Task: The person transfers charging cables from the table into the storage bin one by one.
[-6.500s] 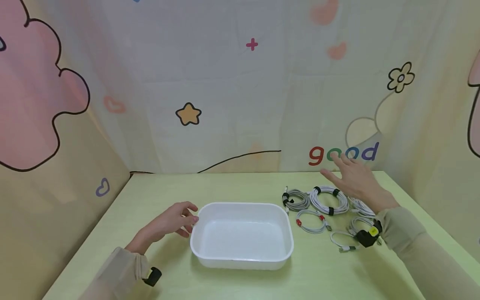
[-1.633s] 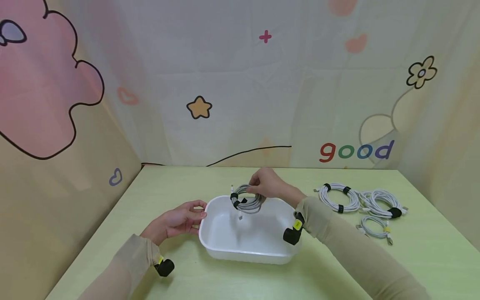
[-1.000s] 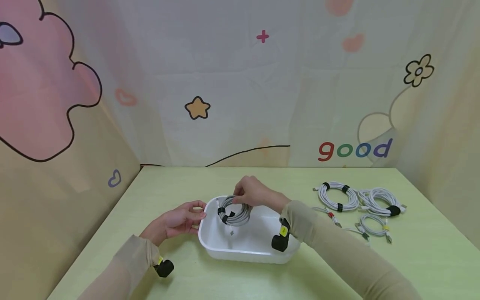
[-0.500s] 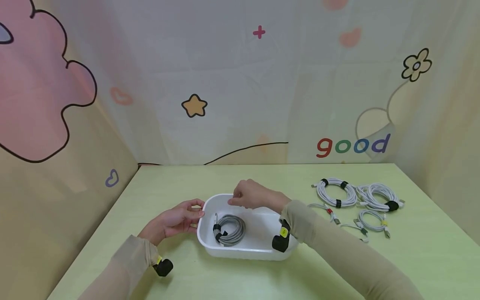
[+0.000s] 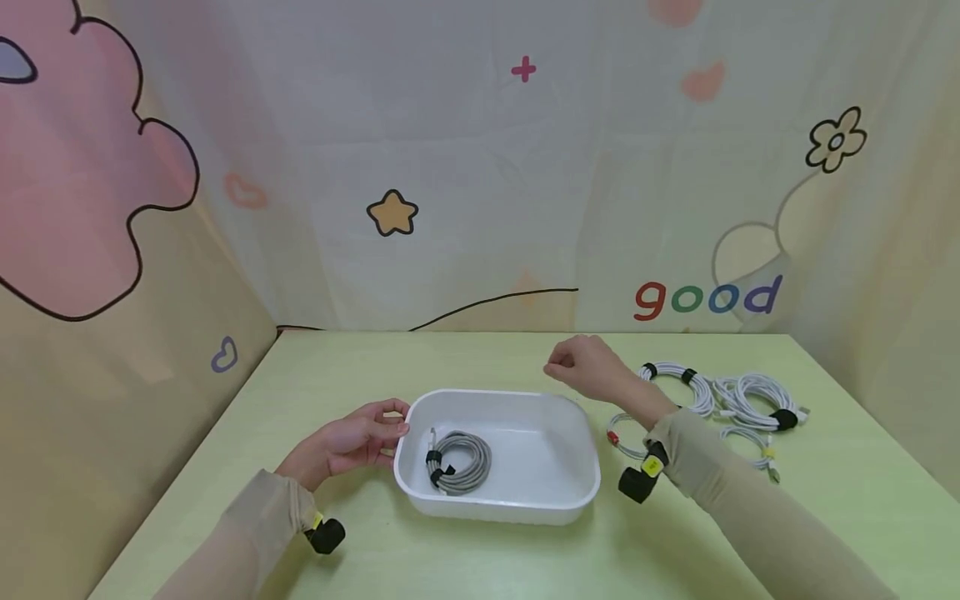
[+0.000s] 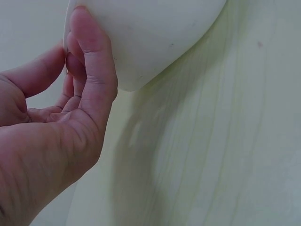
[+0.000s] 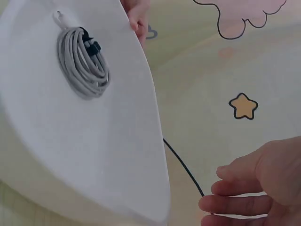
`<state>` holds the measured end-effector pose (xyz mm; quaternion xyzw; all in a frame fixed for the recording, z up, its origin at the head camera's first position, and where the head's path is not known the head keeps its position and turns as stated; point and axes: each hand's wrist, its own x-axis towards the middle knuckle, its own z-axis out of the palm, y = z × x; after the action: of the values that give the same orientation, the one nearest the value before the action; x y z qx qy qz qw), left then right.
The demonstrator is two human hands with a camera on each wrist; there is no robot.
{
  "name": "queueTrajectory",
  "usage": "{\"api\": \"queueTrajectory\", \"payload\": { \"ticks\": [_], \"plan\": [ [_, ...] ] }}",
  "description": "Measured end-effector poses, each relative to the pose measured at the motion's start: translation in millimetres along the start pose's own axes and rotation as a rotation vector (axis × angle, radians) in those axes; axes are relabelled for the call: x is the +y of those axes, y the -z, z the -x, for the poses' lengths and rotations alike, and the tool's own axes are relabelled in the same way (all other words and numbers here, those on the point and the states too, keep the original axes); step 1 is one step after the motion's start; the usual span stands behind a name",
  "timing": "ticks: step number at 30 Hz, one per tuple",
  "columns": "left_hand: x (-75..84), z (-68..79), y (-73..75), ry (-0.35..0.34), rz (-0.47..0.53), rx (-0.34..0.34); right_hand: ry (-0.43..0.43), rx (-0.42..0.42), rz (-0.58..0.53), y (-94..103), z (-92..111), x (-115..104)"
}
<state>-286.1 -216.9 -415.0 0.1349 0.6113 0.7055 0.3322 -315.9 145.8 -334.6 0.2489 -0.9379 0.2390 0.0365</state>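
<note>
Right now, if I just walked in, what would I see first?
Probably the white tub in the middle, with a gray coiled cable inside, toward its left end. The left hand holds that end; the right hand, near the far right corner, holds nothing. Behind, the colorful word "good" stands out.

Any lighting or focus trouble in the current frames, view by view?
Head: even light, soft shadow by the tub; left wrist: soft shadow on the table beside the left hand; right wrist: the tub's lower edge looks blurred, the cable clear enough.
</note>
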Motion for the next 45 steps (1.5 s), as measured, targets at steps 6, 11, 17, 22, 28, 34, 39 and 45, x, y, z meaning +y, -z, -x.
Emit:
{"api": "queueTrajectory", "payload": {
  "ticks": [6, 11, 17, 22, 28, 34, 39, 45],
  "plan": [
    [-1.2, 0.6, 1.0, 0.007, 0.0, 0.006, -0.107, 0.027, 0.077, 10.6, 21, 36],
    [-1.0, 1.3, 0.9, 0.005, 0.006, -0.003, -0.207, -0.033, 0.172, 14.3, 40, 60],
    [-0.5, 1.2, 1.3, 0.008, -0.007, 0.019, -0.326, -0.14, 0.252, 12.9, 60, 79],
    [0.2, 1.6, 1.3, 0.006, -0.015, 0.027, -0.371, -0.177, 0.286, 6.7, 69, 89],
    [0.3, 1.4, 1.2, 0.006, -0.025, 0.021, -0.344, -0.142, 0.252, 2.3, 73, 101],
    [-0.6, 0.0, 1.8, 0.013, -0.027, 0.036, -0.282, -0.08, 0.151, 6.6, 73, 106],
    [-1.5, -0.1, 1.9, 0.016, -0.023, 0.039, -0.255, -0.06, 0.079, 10.8, 73, 103],
    [-0.7, 0.4, 2.1, 0.006, -0.015, 0.023, -0.292, -0.082, -0.02, 19.9, 67, 92]
  ]
}}
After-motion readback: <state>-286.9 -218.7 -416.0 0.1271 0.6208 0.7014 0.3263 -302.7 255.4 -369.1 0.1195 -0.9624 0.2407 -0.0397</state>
